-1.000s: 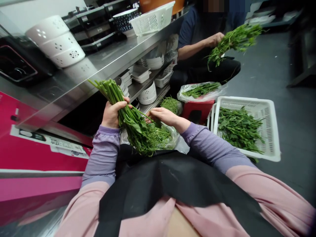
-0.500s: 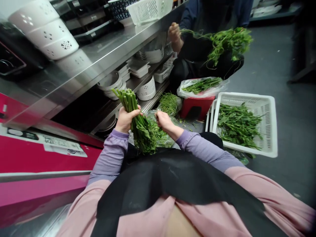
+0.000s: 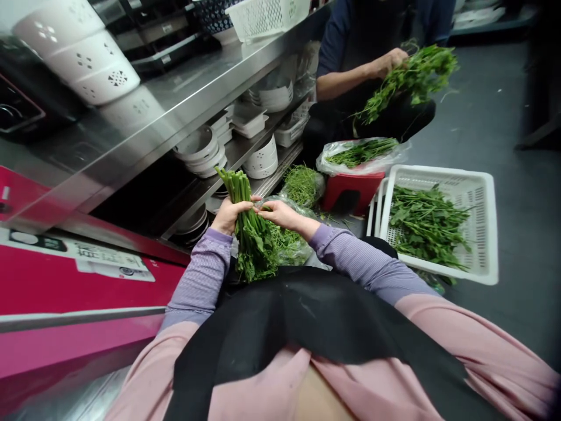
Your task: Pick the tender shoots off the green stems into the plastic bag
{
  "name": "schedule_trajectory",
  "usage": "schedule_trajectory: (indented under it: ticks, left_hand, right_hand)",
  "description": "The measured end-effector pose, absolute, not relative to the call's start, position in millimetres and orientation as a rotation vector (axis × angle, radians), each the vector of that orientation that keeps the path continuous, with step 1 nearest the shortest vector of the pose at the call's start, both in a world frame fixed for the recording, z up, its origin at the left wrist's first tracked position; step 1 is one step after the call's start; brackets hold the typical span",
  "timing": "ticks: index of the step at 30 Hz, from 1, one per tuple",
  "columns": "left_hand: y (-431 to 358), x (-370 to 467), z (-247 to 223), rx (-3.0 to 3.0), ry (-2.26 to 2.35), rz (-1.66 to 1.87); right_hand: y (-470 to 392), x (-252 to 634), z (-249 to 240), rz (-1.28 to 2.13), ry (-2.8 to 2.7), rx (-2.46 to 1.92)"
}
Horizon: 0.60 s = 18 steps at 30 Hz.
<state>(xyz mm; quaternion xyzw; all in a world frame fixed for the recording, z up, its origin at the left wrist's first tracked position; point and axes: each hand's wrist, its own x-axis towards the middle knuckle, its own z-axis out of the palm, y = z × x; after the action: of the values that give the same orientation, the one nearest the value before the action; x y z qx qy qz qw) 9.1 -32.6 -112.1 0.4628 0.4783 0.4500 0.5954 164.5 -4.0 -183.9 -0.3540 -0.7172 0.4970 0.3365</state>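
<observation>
My left hand point(image 3: 228, 215) is wrapped round a bunch of leafy greens point(image 3: 256, 245), the cut stems pointing up and the leaves hanging toward my lap. At the bunch's right side, close to my left thumb, my right hand point(image 3: 280, 214) has its fingertips pinched on a bit of the greens. Beneath and behind the bunch, a clear plastic bag point(image 3: 302, 248) with more greens is partly covered by it. To the right stands a white slotted basket point(image 3: 485, 234) holding loose leafy greens point(image 3: 429, 225).
A co-worker point(image 3: 346, 70) squats ahead, holding other greens point(image 3: 416, 79). Between us are a red container point(image 3: 350, 193) topped with bagged greens point(image 3: 362, 153) and a pile of thin stems point(image 3: 301, 184). At left runs a steel counter point(image 3: 184, 102) with bowls point(image 3: 201, 149) on its lower shelves.
My right hand has moved left from beside the bunch to touch it. The bunch has shifted slightly right and down. The co-worker's raised hand has moved right onto their greens.
</observation>
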Motion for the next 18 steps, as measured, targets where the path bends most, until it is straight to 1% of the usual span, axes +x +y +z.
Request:
schedule_trajectory:
  ticks: [2, 5, 7, 9, 13, 15, 18]
  left_hand:
    - [-33.2, 2.9, -109.3, 1.052, 1.114, 1.074]
    - [-33.1, -9.2, -103.4, 1.016, 1.14, 1.195]
    - [-32.6, -14.4, -101.6, 0.991, 1.154, 1.267]
    - [-32.0, -15.1, -102.0, 0.967, 1.174, 1.25]
    - [-31.0, -6.2, -104.9, 0.974, 1.15, 1.222]
    - [-31.4, -1.0, -104.4, 0.989, 1.122, 1.252]
    - [-33.5, 3.5, -101.2, 1.012, 1.107, 1.26]
  right_hand:
    - [-2.7, 166.7, -195.0, 1.176, -1.923, -1.079]
    - [2.5, 179.6, -213.6, 0.948, -2.044, -1.452]
    - [2.6, 183.4, -214.7, 0.877, -2.033, -1.584]
    - [-3.4, 178.4, -203.3, 0.854, -1.952, -1.483]
    - [-23.8, 154.0, -164.6, 0.892, -1.839, -1.113]
    - [-29.9, 146.4, -151.7, 0.928, -1.817, -1.055]
    - [-31.6, 146.5, -146.2, 0.939, -1.814, -1.019]
